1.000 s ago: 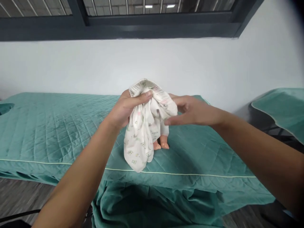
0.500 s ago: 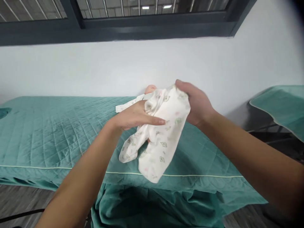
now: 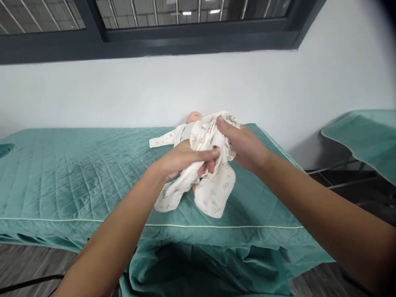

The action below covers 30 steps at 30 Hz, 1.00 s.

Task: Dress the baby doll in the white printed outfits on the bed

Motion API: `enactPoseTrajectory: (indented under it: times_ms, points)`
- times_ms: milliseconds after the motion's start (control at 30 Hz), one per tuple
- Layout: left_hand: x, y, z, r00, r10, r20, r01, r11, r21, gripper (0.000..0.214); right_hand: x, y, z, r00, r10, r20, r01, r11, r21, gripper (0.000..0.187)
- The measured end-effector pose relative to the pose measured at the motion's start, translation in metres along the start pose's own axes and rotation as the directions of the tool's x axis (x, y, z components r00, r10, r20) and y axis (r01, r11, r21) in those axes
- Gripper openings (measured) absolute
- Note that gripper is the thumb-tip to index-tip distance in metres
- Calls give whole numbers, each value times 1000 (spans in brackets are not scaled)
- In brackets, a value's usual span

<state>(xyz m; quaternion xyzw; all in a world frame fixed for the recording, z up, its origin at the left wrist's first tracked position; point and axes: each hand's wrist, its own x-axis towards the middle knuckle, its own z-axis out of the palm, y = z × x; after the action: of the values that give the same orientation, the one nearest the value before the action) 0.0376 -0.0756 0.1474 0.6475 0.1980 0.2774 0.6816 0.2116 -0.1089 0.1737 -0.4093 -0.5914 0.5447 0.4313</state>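
Note:
A pair of white baby pants [image 3: 216, 185] with a small print hangs bunched between my hands, its two leg ends dangling over the bed. My left hand [image 3: 188, 159] is closed on the gathered cloth from the left, thumb on top. From the right, my right hand [image 3: 243, 142] grips the crumpled upper part near the waistband. Behind the pants a baby doll [image 3: 194, 116] lies on the bed, its head and one outstretched sleeve of a white printed top [image 3: 162, 139] showing. Most of the doll's body is hidden by the pants and my hands.
The bed has a green quilted cover [image 3: 77, 173] with pale piping along its front edge. A white wall [image 3: 123, 90] and a dark window frame [image 3: 198, 37] stand behind it. Another green-covered surface [image 3: 368, 132] is at the right.
The pants have gone from spread out to bunched up, and their leg ends hang higher. My right hand has shifted slightly left and down, and my left fingers now curl into the cloth.

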Motion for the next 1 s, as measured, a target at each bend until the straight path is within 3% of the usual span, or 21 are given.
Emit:
enactPoseTrajectory:
  times_ms: [33, 100, 200, 267, 400, 533, 600, 700, 767, 900, 1000]
  points:
    - [1, -2, 2, 1000, 5, -4, -5, 1000, 16, 34, 1, 2, 1, 1000, 14, 0, -14, 999, 36, 64]
    - [3, -6, 6, 992, 44, -122, -46, 999, -14, 33, 4, 8, 1, 999, 12, -35, -9, 994, 108, 62]
    - [9, -11, 4, 935, 74, -348, -144, 973, -179, 28, 6, 18, 0, 987, -34, -158, 57, 987, 147, 53]
    - [11, -10, 0, 916, 66, -395, -193, 937, -291, 37, 5, 25, -3, 985, -31, -171, 54, 989, 136, 47]
    - [12, -5, -2, 954, 6, -300, -141, 891, -431, 47, -2, 33, -9, 999, 37, -25, -33, 992, 124, 47]
    - [7, -4, 1, 983, -44, -177, -44, 884, -465, 53, -6, 37, -11, 982, 131, 138, -142, 987, 74, 49]
    - [3, -8, 0, 989, -50, -136, -19, 887, -461, 57, -3, 37, -10, 991, 105, 78, -113, 989, 99, 42]
    - [-4, -15, -5, 995, -74, -65, 39, 901, -432, 58, 7, 34, -9, 993, -31, -115, 56, 975, 217, 31]
    - [-7, -20, -9, 995, -93, -29, 75, 925, -372, 57, 13, 30, -9, 981, -89, -171, 129, 962, 239, 27]
    - [-8, -22, -15, 997, -40, -69, 16, 947, -321, 57, 14, 26, -8, 985, -63, -162, 97, 974, 206, 38]
    - [-7, -18, -13, 980, 34, -195, -108, 918, -381, 47, 5, 29, -6, 999, -9, -37, 16, 983, 185, 44]
